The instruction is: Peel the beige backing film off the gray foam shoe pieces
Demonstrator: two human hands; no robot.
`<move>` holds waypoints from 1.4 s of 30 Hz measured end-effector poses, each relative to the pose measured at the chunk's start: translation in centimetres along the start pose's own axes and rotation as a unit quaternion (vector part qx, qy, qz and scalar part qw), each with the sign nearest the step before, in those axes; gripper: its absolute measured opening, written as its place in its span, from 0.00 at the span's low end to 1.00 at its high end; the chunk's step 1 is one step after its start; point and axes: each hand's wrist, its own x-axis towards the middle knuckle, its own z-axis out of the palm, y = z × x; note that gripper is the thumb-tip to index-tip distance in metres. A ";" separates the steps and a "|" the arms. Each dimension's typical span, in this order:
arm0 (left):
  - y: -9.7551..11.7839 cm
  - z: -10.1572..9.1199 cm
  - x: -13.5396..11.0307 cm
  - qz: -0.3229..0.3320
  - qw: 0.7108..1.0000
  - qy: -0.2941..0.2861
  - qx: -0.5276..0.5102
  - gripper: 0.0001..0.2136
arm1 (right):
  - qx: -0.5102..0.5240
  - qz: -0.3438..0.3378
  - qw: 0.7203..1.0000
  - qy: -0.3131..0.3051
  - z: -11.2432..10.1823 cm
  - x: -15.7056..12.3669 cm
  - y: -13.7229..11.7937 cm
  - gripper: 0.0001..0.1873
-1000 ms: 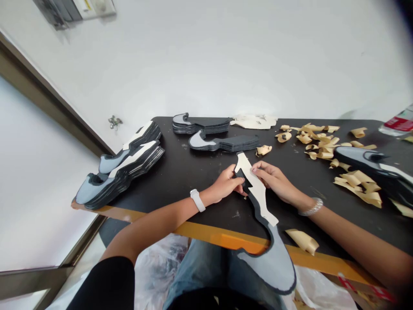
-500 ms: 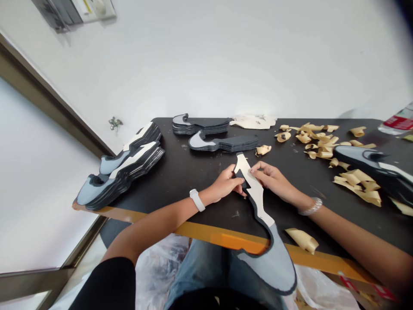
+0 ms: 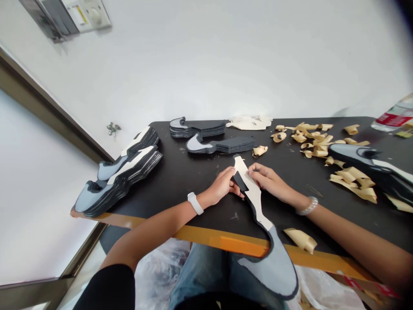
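A flat shoe-upper piece [image 3: 282, 262] lies across the table's front edge, its grey curved toe hanging over my lap. A cream strip [image 3: 255, 199] covers its narrower part, with a dark section bare along the left side. My left hand [image 3: 222, 186] grips the left edge of this piece near its far end, thumb on top and fingers curled underneath. On the opposite side my right hand [image 3: 266, 178] has its fingers bent together against the cream strip's right edge. Whether they pinch the strip or only press it is hard to see.
Stacks of similar pieces stand at the left [image 3: 118, 174], the back [image 3: 222, 145] and the right [image 3: 371, 165]. Cream cut-outs [image 3: 250, 122] lie near the wall. Curled tan peelings [image 3: 318, 140] litter the right side; one [image 3: 301, 240] rests near the front edge. A bottle [image 3: 394, 114] stands far right.
My left thumb has moved from the dark section up towards the piece's far end. The right fingers have shifted only slightly along the strip's edge. The view has tilted a little.
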 end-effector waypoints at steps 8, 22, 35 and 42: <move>0.8 0.5 -0.4 0.003 1.000 0.012 -0.012 0.08 | 0.011 0.012 1.000 -0.009 -0.1 0.3 0.7 0.12; 0.7 0.5 -0.3 -0.003 0.999 0.018 -0.028 0.10 | 0.032 0.031 0.999 -0.006 0.1 0.2 0.0 0.15; 0.5 0.3 -0.4 0.013 1.000 0.010 -0.002 0.10 | 0.019 0.025 0.999 -0.009 0.0 0.2 0.2 0.14; 0.5 0.4 -0.6 0.023 0.999 0.010 0.020 0.09 | 0.007 0.020 1.000 -0.005 -0.1 0.1 -0.2 0.13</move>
